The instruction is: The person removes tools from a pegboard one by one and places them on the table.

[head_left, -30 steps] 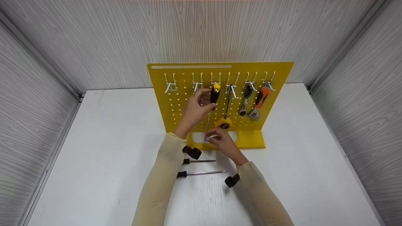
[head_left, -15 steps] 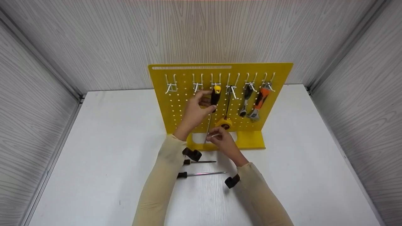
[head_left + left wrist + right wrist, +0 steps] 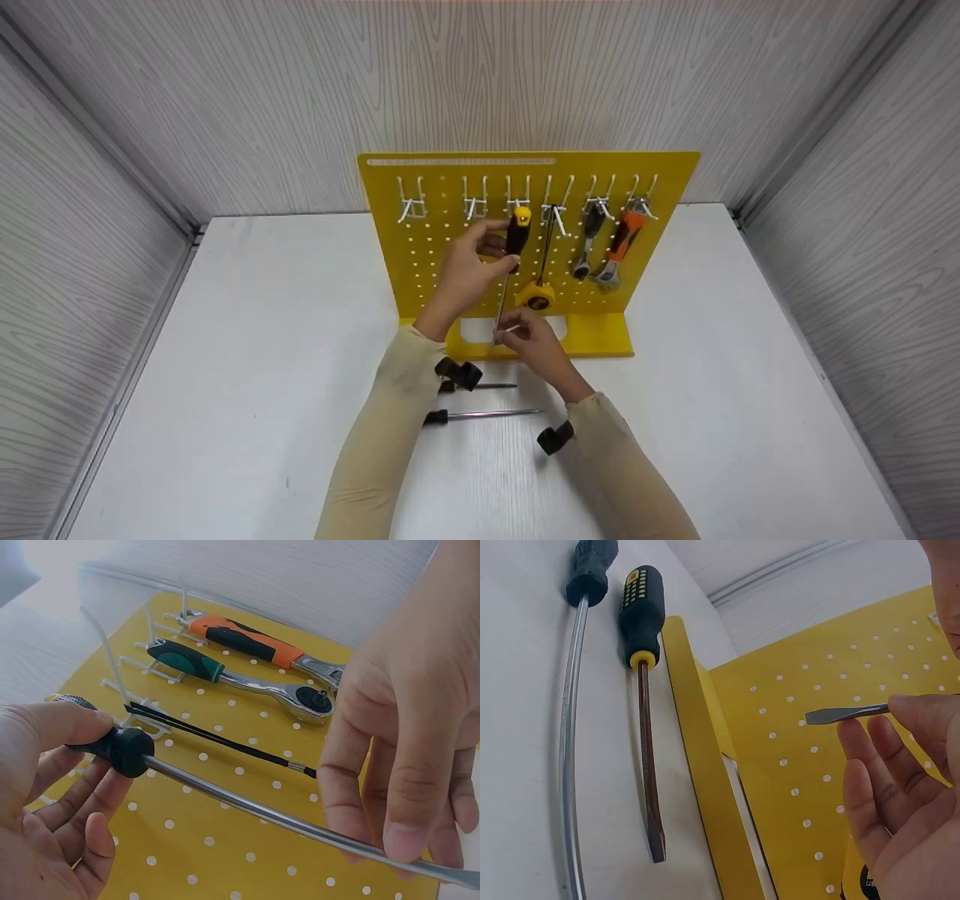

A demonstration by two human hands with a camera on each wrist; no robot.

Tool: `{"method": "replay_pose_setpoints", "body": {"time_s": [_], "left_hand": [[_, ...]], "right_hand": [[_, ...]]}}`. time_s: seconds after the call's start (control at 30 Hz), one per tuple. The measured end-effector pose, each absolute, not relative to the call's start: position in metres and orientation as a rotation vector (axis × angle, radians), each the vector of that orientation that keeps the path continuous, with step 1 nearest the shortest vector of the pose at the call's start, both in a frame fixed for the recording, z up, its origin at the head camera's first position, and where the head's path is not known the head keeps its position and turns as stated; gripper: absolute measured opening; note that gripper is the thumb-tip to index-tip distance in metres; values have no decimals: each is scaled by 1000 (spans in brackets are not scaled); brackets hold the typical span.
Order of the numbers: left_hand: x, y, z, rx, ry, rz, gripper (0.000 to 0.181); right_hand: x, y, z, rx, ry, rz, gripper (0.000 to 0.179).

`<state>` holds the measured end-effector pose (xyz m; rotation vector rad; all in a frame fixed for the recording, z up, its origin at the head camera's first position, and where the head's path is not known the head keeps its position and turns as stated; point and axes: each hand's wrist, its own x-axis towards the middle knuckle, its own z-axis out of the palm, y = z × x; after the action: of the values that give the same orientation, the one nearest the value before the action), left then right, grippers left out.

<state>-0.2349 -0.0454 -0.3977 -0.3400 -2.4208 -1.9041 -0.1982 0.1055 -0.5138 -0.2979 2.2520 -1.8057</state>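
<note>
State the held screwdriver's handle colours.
The handle is black with a yellow end; best in the head view.

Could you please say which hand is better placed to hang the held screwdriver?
Probably the left hand: it holds the flathead screwdriver by its handle, near the pegboard hooks; the right hand pinches the shaft below.

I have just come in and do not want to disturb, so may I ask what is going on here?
A person's left hand grips the handle of a flat-blade screwdriver in front of a yellow pegboard, while the right hand pinches it near the tip. A tape measure, a ratchet wrench and an adjustable wrench hang on the pegboard. Two more screwdrivers lie on the white table.
</note>
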Motion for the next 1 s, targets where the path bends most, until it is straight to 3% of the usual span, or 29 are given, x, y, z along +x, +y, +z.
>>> {"method": "replay_pose_setpoints", "body": {"time_s": [1.0], "left_hand": [[-194,-65,-384,-525,-2293,-1988,43]], "right_hand": [[-160,121,-502,-492,2226,-1841,19]]}}
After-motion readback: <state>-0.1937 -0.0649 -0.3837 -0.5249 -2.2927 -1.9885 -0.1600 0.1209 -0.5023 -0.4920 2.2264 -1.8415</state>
